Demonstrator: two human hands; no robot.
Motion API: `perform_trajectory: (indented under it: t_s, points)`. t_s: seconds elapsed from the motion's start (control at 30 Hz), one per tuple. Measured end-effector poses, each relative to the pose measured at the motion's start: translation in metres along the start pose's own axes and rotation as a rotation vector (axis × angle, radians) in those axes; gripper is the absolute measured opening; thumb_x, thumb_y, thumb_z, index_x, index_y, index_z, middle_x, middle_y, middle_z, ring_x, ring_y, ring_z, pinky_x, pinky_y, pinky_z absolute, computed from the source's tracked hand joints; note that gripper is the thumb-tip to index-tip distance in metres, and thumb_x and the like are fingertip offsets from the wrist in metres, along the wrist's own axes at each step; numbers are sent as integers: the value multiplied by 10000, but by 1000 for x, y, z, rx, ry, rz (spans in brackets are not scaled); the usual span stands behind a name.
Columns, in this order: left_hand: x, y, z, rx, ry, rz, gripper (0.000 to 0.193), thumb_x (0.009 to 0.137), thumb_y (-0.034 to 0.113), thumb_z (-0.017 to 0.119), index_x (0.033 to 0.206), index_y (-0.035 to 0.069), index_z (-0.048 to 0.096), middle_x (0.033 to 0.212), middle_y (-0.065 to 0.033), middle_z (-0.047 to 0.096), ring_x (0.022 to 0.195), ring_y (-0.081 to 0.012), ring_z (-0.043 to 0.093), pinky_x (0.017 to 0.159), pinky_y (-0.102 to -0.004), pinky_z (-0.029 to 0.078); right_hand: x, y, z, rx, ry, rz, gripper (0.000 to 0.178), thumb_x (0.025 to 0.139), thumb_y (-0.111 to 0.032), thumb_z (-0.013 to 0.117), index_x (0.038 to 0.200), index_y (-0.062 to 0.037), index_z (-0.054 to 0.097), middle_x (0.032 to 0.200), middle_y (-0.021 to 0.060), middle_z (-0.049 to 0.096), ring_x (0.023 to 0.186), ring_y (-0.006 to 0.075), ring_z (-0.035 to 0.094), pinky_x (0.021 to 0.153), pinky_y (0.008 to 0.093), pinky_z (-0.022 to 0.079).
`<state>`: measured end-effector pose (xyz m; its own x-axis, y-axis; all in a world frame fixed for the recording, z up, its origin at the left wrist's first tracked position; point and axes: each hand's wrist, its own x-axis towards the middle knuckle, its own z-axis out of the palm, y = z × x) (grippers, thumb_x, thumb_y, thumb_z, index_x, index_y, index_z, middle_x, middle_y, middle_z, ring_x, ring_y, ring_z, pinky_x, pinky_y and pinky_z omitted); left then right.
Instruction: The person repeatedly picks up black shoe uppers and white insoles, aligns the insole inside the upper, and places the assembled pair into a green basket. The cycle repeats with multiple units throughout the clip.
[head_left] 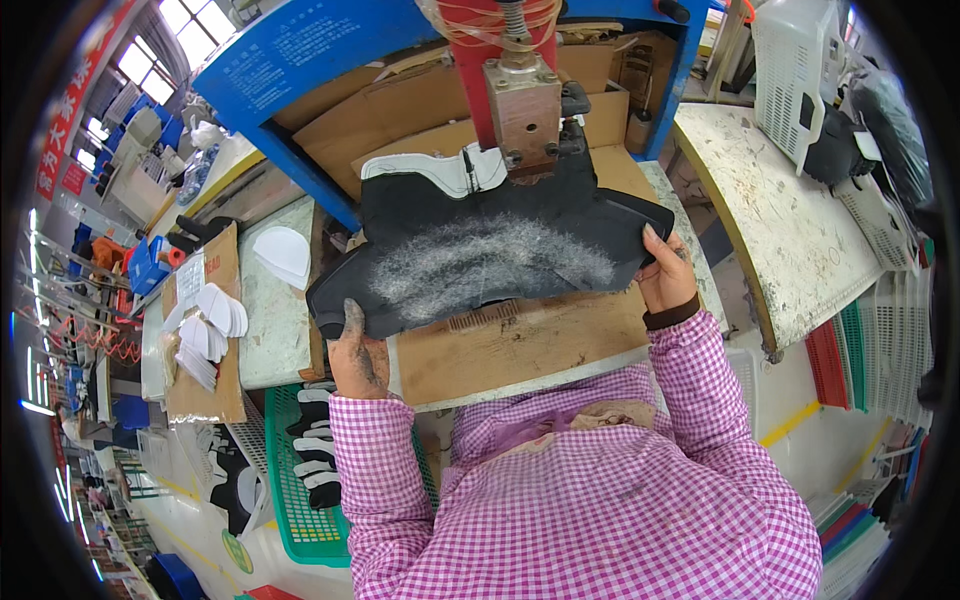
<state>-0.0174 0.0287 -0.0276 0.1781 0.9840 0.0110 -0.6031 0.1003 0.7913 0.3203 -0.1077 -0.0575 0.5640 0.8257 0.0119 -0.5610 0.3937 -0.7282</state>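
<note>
A wide black panel (480, 262), dusted with whitish fibres across its middle, lies under the machine's metal press head (524, 105). My left hand (358, 358) grips its lower left edge, thumb on top and fingers hidden below. Its right end is pinched by my right hand (667, 270), thumb on top. Along the panel's far left edge lies a white shaped piece (432, 172) with a black line across it. The panel hides most of the surface beneath it; whether the press head touches the panel cannot be made out.
A blue machine frame (290, 60) arches over the brown cardboard-covered worktop (500, 350). White cut pieces (208, 325) lie on cardboard at left, near a white rounded piece (282, 255). Below stands a green basket (290, 525) with black-and-white pieces. A worn table (790, 220) stands at right.
</note>
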Motion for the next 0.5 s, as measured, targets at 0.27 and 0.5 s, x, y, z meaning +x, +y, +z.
perform_trajectory:
  t_s: [0.27, 0.5]
  points:
    - [2, -22, 30, 52, -23, -87, 402, 937, 137, 547, 1298, 1, 433, 1253, -124, 534, 1098, -237, 556, 954, -363, 469, -13, -35, -21, -90, 26, -124, 254, 924, -111, 538, 1164, -28, 539, 1041, 84, 646, 867, 168, 654, 677, 279, 548]
    - [-28, -25, 35, 422, -146, -365, 448, 859, 169, 664, 1231, -6, 487, 1080, -99, 612, 988, -207, 593, 842, -304, 494, -46, -57, -82, -81, -105, -76, 368, 922, -73, 499, 1280, 6, 458, 1236, 131, 560, 1131, 241, 548, 950, 376, 441]
